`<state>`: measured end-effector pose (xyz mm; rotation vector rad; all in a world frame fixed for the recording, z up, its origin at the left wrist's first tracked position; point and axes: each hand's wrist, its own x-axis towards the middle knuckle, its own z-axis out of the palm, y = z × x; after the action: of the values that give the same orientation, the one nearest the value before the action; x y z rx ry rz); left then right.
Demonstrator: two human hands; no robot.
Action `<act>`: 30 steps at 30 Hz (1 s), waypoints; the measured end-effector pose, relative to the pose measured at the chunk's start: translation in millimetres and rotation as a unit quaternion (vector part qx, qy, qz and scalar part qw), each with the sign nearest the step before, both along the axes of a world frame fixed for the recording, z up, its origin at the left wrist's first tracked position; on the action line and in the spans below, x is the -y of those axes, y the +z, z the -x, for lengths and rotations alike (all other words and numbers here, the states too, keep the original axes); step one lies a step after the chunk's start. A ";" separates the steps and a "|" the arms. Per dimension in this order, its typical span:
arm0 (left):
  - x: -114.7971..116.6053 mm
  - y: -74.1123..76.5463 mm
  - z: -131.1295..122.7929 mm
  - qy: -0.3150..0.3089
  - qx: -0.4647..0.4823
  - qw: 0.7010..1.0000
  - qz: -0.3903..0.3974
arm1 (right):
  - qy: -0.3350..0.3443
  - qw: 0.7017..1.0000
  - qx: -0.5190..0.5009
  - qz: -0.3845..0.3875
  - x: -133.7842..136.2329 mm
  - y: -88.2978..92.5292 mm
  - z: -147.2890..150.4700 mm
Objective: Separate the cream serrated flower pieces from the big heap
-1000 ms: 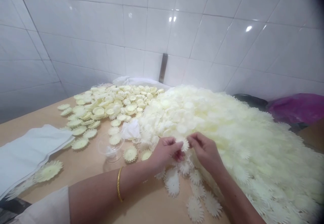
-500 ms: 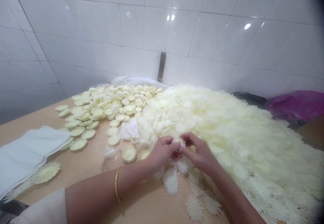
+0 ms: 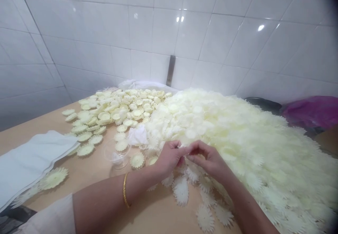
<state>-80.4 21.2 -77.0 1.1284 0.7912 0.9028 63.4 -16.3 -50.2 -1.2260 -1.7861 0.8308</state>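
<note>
My left hand (image 3: 169, 159), with a gold bangle on its wrist, is closed in a pinch on a pale flower-shaped disc (image 3: 180, 146). Fingers cover most of this disc; only a bit of its edge shows. My right hand (image 3: 208, 158) meets the left at the fingertips, thumb and forefinger pinched at the disc's side. Just beyond both hands rises a big heap of thin, cream-yellow flower-shaped pieces (image 3: 237, 131) with notched rims. Below the hands, several loose flower-shaped pieces (image 3: 181, 190) lie on the tan table (image 3: 153, 216).
Thicker scalloped discs (image 3: 118, 107) are piled at the back left. A clear plastic dish (image 3: 117, 158) and a crumpled white tissue (image 3: 137, 135) lie left of my hands. White sheets (image 3: 34, 156) cover the left side. A purple bag (image 3: 311, 110) sits far right, before the tiled wall (image 3: 105, 22).
The disc showed face-up between my fingertips before; now it is mostly hidden behind them. My right fingers have moved closer over the left thumb. The view has shifted slightly.
</note>
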 end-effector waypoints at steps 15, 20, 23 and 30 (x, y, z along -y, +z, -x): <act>-2.6 -4.7 -0.3 -0.014 -0.001 1.000 -0.023 | -0.019 1.000 0.010 -0.018 -0.2 -3.9 8.1; 0.0 -1.1 -1.6 0.007 -0.078 0.993 -0.094 | -0.080 0.984 0.121 -0.105 0.0 -7.4 13.3; 0.3 -0.3 -3.2 0.024 -0.094 0.986 -0.133 | -0.119 0.947 0.238 -0.181 -2.9 -12.6 14.9; -3.5 0.1 -3.9 -0.013 -0.054 0.993 -0.101 | -0.218 0.869 0.378 -0.234 -4.1 -14.8 24.9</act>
<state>-76.5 24.7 -76.9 1.3716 0.7839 0.9221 38.6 -12.3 -65.0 -1.6352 -1.9869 -0.4052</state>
